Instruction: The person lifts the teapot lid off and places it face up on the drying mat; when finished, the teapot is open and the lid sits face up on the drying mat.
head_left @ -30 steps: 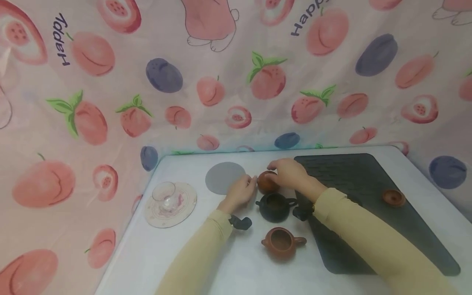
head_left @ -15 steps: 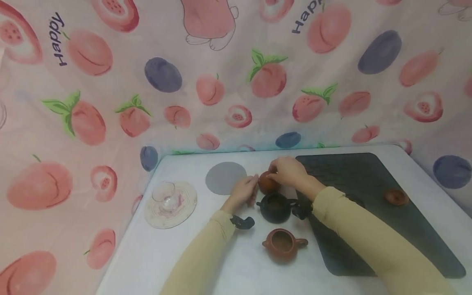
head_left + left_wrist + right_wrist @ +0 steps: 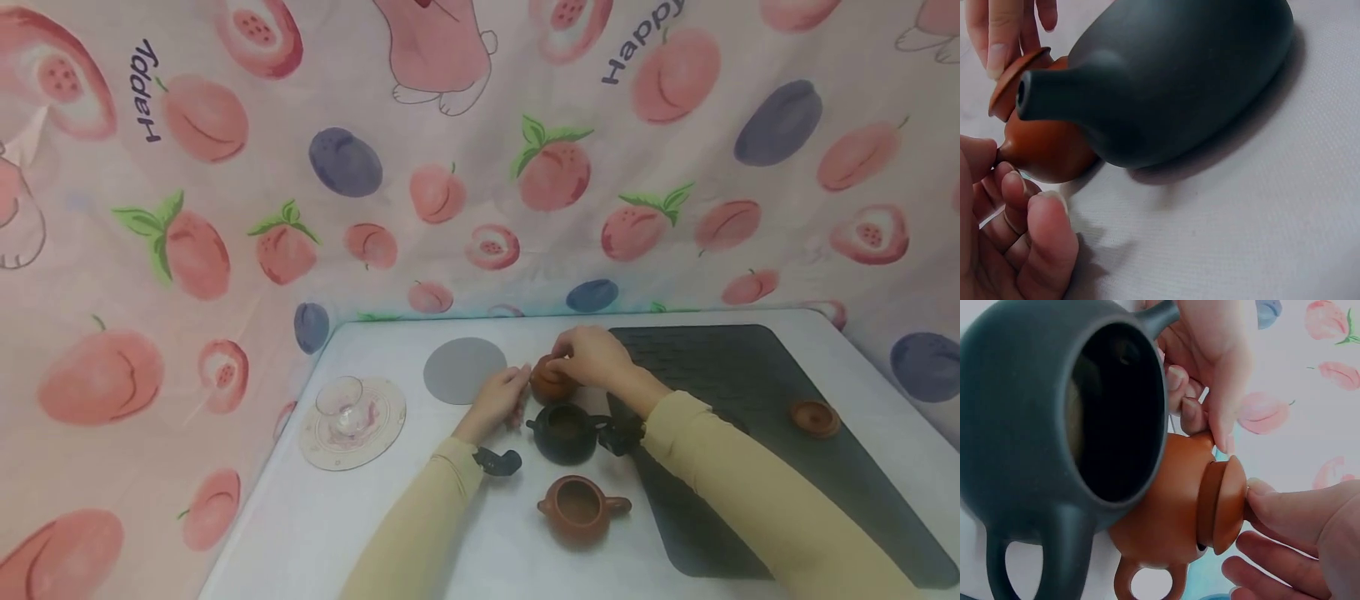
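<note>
Nearest the camera on the white bench (image 3: 315, 533) sits an open brown teapot (image 3: 579, 508) with no lid, and just past it a dark grey teapot (image 3: 566, 432), also open on top, spout pointing left. Right behind that one is the little brown clay teapot (image 3: 552, 382) that both hands are busy with; it stands upright on the bench, close beside the dark pot but I can't tell if they touch. The right hand (image 3: 592, 357) comes over from the dark ribbed mat (image 3: 757, 375) and pinches the lid (image 3: 1222, 503) by its knob, fingers curled round it; the wrist view shows the lid sitting at the pot's mouth. The left hand (image 3: 498, 398) has its fingertips against the spout (image 3: 1005, 152), thumb and fingers closed lightly on it to steady the pot. My guess is this thing is light, rigid and pretty fragile, unglazed so not very slippery, and the spout and knob look like the bits that would chip first. I'd hold the belly or the loop handle (image 3: 1147, 584) for anything more than steadying. Further back there's a grey round coaster (image 3: 463, 370), a glass cup (image 3: 341, 406) on a patterned coaster to the left, a loose brown lid (image 3: 814, 417) on the mat, then the fruit-print curtain (image 3: 225, 208).
</note>
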Available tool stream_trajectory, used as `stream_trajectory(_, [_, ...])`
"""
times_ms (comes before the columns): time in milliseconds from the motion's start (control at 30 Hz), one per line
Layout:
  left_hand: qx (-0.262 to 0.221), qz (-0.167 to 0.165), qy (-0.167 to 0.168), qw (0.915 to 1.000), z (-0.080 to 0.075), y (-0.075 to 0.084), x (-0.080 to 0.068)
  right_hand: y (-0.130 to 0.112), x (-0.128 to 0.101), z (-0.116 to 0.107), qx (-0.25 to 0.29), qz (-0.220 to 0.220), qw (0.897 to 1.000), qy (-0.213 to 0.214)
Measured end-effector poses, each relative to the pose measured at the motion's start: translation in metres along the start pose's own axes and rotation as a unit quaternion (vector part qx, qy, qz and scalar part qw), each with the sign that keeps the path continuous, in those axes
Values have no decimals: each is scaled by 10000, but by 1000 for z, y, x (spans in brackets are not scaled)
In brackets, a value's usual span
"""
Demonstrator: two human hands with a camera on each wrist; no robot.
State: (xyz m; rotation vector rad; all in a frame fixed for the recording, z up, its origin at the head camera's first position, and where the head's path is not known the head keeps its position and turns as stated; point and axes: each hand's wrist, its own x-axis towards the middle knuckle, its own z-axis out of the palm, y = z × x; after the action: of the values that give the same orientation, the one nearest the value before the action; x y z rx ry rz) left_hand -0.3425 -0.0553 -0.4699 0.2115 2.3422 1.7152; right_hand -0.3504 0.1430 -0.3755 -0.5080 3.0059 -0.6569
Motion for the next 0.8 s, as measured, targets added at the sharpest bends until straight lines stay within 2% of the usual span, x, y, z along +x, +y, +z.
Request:
stream_trajectory(267, [-44,-8,-12,10000,1,0,1,5,-7,-5,532,11,9986,67])
stream_trajectory(400, [-54,11,-18,10000,1,-2,2,10,-9,-6,599,4,9980,186])
stream_trajectory(500, [-63,-11,-33,10000,2,-3,3,13,-11,-4,625,93,9976,269])
stream_trajectory(800, [-59,-110,-66,9999,0,-3,3,20,-17,-6,1103,471,9927,99])
